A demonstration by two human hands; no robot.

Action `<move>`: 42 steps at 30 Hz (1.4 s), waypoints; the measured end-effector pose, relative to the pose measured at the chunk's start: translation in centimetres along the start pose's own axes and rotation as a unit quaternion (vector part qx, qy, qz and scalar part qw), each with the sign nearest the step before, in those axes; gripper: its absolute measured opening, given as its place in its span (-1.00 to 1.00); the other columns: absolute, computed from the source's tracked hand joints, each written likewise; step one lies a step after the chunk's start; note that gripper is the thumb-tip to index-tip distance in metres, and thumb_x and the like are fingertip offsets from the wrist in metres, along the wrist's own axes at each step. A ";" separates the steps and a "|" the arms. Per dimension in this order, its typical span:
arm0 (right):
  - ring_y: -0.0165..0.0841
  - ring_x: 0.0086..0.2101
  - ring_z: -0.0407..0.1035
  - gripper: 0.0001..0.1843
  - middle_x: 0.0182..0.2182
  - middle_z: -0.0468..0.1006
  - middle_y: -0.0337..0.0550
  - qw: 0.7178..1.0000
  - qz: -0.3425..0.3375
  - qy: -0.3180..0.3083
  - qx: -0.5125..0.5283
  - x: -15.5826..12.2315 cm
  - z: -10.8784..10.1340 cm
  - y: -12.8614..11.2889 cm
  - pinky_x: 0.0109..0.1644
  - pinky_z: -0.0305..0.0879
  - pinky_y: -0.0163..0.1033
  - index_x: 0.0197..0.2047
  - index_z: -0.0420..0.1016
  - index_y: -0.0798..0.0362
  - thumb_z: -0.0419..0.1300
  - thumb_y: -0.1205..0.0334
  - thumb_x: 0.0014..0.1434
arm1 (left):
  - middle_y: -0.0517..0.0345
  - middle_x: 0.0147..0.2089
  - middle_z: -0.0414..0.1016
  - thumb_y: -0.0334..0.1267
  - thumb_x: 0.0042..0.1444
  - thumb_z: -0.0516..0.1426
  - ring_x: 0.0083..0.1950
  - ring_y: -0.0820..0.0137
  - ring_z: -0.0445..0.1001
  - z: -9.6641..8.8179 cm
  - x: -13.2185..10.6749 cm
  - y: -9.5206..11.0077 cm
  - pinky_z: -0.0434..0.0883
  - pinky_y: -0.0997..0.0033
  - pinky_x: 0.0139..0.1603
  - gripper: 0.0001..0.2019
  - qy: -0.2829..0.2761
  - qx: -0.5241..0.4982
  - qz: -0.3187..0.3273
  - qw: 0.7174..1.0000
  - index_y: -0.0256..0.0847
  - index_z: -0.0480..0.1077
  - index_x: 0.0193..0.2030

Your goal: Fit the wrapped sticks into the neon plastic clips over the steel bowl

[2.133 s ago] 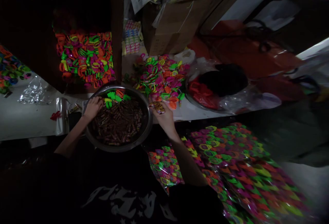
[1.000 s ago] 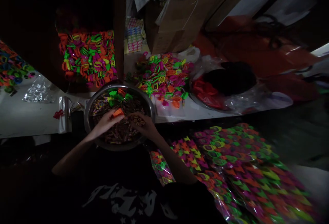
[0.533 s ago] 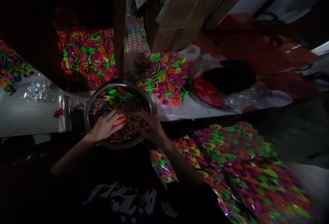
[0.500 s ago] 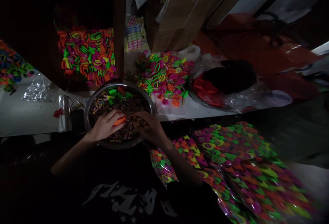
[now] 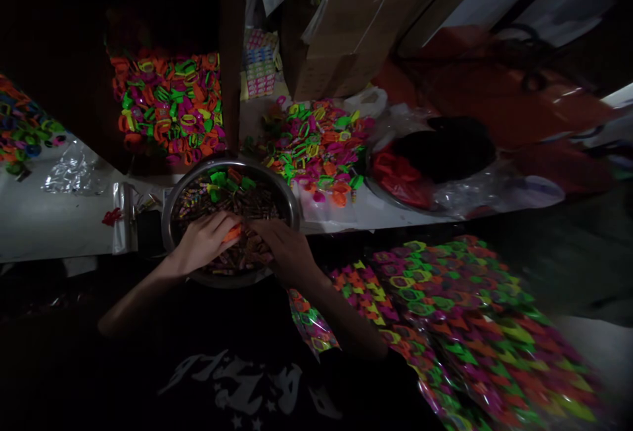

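left hand (image 5: 208, 241) holds an orange piece (image 5: 231, 234) over a steel bowl (image 5: 167, 221); what the right hand (image 5: 287, 250) holds i can't tell. a slack grip could drop the piece inside.

Black top (image 5: 222, 335) with pale print.
Big grey letters (image 5: 241, 381) in a chunky, slanted style cross the front, small grey stars (image 5: 254, 423) beneath them; the right sleeve (image 5: 368, 381) ends near the elbow, leaving the forearm (image 5: 343, 316) bare.
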State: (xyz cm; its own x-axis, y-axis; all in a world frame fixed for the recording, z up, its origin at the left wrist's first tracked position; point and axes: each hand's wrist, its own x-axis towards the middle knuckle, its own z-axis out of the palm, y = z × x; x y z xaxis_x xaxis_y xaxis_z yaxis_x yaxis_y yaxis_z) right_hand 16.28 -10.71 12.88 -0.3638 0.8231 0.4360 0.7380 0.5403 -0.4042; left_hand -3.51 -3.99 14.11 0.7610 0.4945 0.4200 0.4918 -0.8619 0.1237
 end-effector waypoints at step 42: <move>-0.33 -0.47 0.42 -0.63 -0.41 0.55 -0.13 0.868 0.388 0.219 0.218 -2.2 -0.1 11.0 -0.40 0.39 -0.23 -0.21 0.43 0.10 0.17 0.01 0.00 | -0.23 -0.03 0.45 0.10 0.15 0.01 0.11 0.05 0.33 12.9 -0.3 -11.2 0.24 0.16 0.09 -0.50 -0.121 0.062 -0.406 0.904 -0.34 0.42 -0.07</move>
State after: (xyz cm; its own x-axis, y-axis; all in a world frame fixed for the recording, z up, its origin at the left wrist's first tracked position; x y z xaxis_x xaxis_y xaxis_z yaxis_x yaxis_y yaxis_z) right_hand 25.24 -6.57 7.56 0.4691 0.8747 0.1221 0.3442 -0.0538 -0.9373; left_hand -3.78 6.93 1.00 0.1902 0.9814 0.0248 0.9622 -0.1914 0.1936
